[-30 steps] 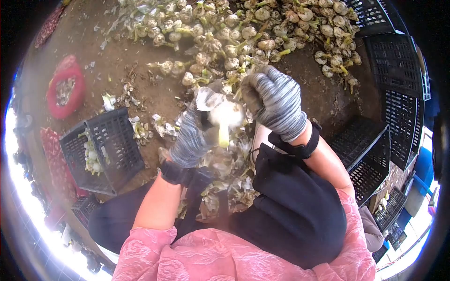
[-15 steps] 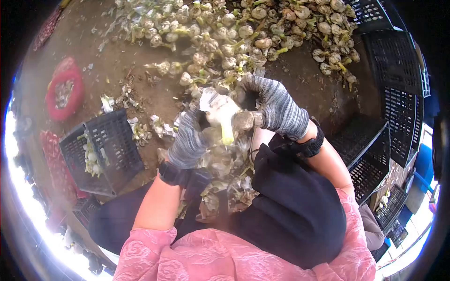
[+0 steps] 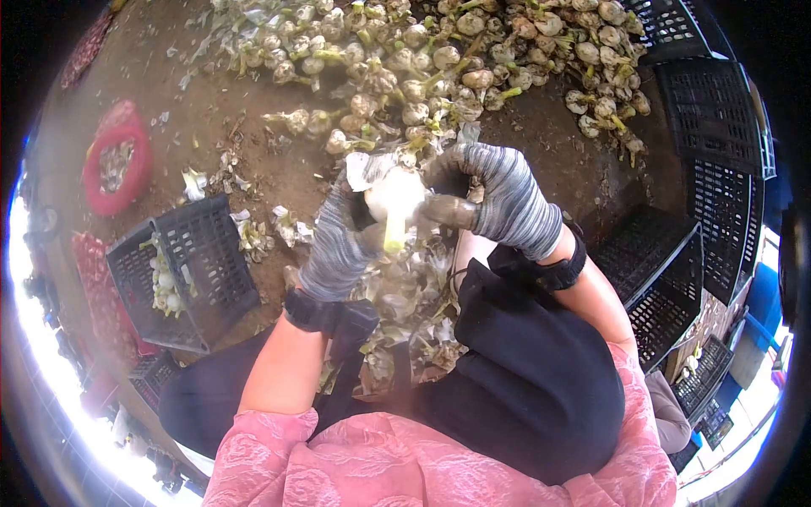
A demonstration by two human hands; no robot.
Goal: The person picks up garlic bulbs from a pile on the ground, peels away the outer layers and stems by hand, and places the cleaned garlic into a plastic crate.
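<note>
A white bulb with a short pale green stem pointing toward my body is between my two gloved hands. My left hand, in a grey striped glove with dark fingertips, grips its left side. My right hand, gloved the same way, has its fingers curled, with thumb and fingertips at the bulb's right side. A loose flap of pale skin sticks out at the bulb's upper left. Peeled skins lie below the hands, between my legs.
A large heap of untrimmed bulbs covers the ground ahead. At left stand a black crate holding some white bulbs and a red ring-shaped bag rim. More black crates line the right side. Skin scraps dot the soil.
The bulb has shifted slightly left and looks brighter, with its loose skin spread further left. My right hand has moved a little to the right.
</note>
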